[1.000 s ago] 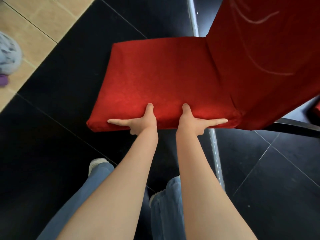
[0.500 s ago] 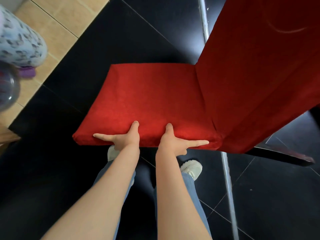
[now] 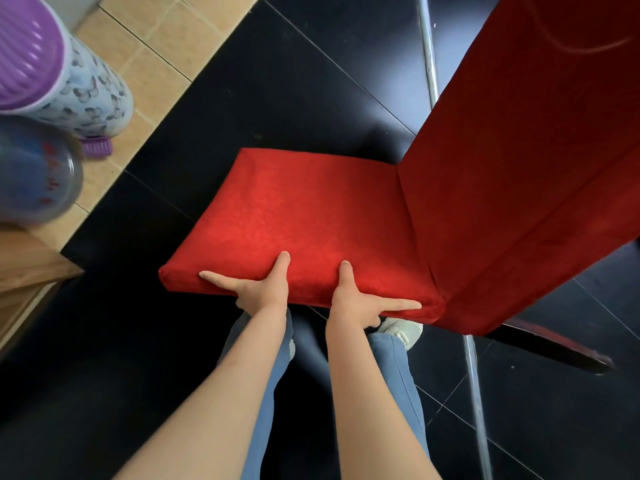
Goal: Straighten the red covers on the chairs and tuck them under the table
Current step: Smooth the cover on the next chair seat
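Fingers of both hands are on the near side edge of the red seat. On the left hand (image 3: 260, 293) the thumb lies up on top of the seat, the pointer finger runs straight along the side edge toward the front corner, and the other fingers go under the seat where I cannot see them, so this hand grips the edge. The right hand (image 3: 356, 299) does the same thing the other way round: thumb on top, pointer finger straight along the edge toward the chair back, the rest tucked below. The two hands are near each other but not touching. Below the arms are blue jeans (image 3: 398, 372) and a white shoe (image 3: 398, 330) on the black floor (image 3: 138, 358). The red cover (image 3: 304, 216) sits smooth and flat over the seat, with no big wrinkles. It goes on up the chair back (image 3: 526, 161), which leans away to the right. A dark chair leg (image 3: 554, 348) sticks out under the back. A thin shiny metal pole (image 3: 476, 393) stands beside the chair. At the left a wooden tabletop (image 3: 24, 271) corner shows, well apart from the chair. Farther off stand a clear round jar (image 3: 34, 174) and a purple and blue bin (image 3: 62, 71) on tan floor tiles (image 3: 162, 39).
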